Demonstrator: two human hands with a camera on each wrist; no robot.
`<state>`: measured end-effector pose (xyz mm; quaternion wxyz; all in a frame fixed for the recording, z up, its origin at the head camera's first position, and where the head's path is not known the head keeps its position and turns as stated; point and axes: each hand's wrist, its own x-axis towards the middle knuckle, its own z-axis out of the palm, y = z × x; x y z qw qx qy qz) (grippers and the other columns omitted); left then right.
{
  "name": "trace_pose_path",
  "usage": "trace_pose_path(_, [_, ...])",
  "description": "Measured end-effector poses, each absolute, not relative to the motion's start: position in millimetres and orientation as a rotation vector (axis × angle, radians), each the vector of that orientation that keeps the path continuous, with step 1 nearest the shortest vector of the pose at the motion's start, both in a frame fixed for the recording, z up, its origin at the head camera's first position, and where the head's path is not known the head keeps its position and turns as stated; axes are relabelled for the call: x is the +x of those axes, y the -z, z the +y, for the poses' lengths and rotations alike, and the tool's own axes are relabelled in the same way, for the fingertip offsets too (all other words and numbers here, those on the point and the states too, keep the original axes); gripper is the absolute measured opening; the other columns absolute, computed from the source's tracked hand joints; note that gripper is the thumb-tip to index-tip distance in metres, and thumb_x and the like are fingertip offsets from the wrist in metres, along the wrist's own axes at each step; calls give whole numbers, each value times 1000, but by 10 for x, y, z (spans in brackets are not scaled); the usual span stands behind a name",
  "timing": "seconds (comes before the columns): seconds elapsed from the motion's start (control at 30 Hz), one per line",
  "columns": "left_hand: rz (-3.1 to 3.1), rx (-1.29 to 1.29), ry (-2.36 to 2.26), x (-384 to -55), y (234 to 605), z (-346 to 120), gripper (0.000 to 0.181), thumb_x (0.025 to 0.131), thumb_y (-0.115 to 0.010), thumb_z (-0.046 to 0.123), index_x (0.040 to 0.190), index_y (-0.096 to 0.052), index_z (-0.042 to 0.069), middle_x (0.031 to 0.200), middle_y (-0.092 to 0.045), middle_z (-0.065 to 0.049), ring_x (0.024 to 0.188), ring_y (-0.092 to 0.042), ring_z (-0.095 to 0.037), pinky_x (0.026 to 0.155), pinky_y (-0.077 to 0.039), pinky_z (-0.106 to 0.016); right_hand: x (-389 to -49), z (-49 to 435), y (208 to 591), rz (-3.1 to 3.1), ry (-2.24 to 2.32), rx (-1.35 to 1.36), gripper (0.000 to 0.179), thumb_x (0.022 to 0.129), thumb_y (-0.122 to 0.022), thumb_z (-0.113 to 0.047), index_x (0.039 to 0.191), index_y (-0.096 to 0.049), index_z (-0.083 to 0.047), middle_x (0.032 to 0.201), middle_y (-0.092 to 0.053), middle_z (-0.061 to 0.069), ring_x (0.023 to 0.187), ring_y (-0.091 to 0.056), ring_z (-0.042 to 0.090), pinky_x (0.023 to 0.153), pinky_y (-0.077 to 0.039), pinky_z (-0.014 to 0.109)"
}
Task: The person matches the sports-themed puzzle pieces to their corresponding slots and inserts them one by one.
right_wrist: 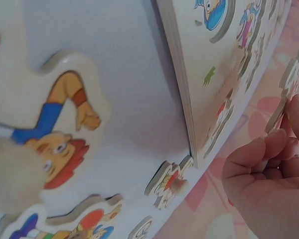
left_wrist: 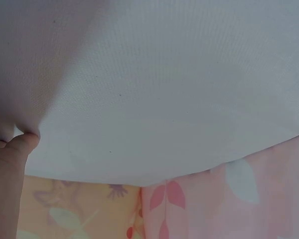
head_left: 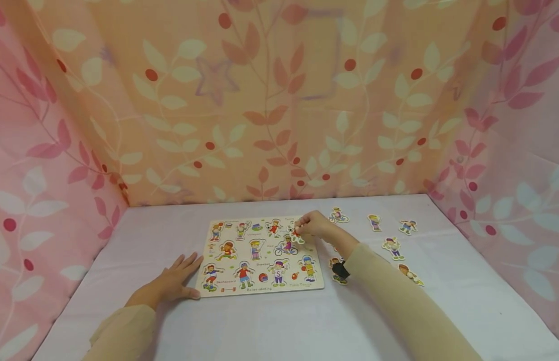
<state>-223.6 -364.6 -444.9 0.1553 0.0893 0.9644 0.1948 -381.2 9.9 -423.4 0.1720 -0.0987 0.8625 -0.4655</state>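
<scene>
A wooden picture puzzle board (head_left: 313, 286) with sports figures lies flat on the table. My right hand (head_left: 314, 224) pinches a small puzzle piece (head_left: 299, 236) just over the board's upper right corner. In the right wrist view, thumb and fingers of the right hand (right_wrist: 269, 174) grip that piece (right_wrist: 288, 89) by its edge, tilted up beside the board (right_wrist: 187, 55). Spread out on the cloth, my left hand (head_left: 171, 282) touches the board's left edge with its fingers. Only part of the left hand (left_wrist: 15, 154) shows in its wrist view.
Loose puzzle pieces lie right of the board, among them a cyclist (head_left: 339, 215), a golfer (head_left: 374, 222) and a baseball player (head_left: 391, 248). Another piece (head_left: 338, 277) sits partly under my right wrist. Patterned curtains (head_left: 261, 100) enclose the white-covered table (head_left: 261, 326).
</scene>
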Motion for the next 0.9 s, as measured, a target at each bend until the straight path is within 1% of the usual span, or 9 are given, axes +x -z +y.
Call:
trace_pose_path(0.27, [2749, 224, -556, -2239, 4428, -3623, 103, 73, -80, 42, 150, -28, 0, 156, -15, -28, 140, -3, -55, 102, -7, -77, -3924, -76, 4311, 2407, 1323, -312, 8, 87, -69, -1, 94, -69, 4, 80, -62, 5, 70, -50, 14, 61, -43, 25])
trace_pose_path(0.4, [2740, 213, -559, -2244, 4438, -3624, 103, 73, -80, 42, 151, -28, 0, 157, -15, -27, 140, -3, -54, 102, -7, -76, -3957, -176, 4342, 2368, 1356, -323, 6, 88, -68, 1, 93, -67, 5, 71, -57, 4, 59, -45, 13, 54, -38, 23])
trace_pose_path(0.57, [2738, 211, -559, -2248, 4455, -3627, 103, 73, -80, 43, 151, -28, 1, 157, -15, -26, 141, -3, -53, 103, -7, -76, -3954, -283, 4336, 2338, 1380, -284, 9, 88, -67, 3, 97, -66, 6, 72, -57, 4, 52, -40, 11, 49, -33, 23])
trace_pose_path(0.7, [2748, 220, -551, -2253, 4468, -3630, 103, 72, -80, 43, 151, -28, 1, 157, -15, -26, 140, -4, -54, 102, -7, -77, -3947, -344, 4332, 2353, 1360, -271, 11, 88, -68, 2, 98, -66, 6, 76, -61, 5, 55, -42, 11, 51, -35, 22])
trace_pose_path(0.9, [2757, 223, -551, -2256, 4479, -3641, 103, 72, -81, 43, 150, -29, 0, 157, -15, -27, 140, -4, -54, 102, -8, -77, -4033, -444, 4386, 2445, 1325, -253, 10, 85, -71, 0, 93, -68, 4, 80, -64, 4, 66, -51, 11, 58, -43, 21])
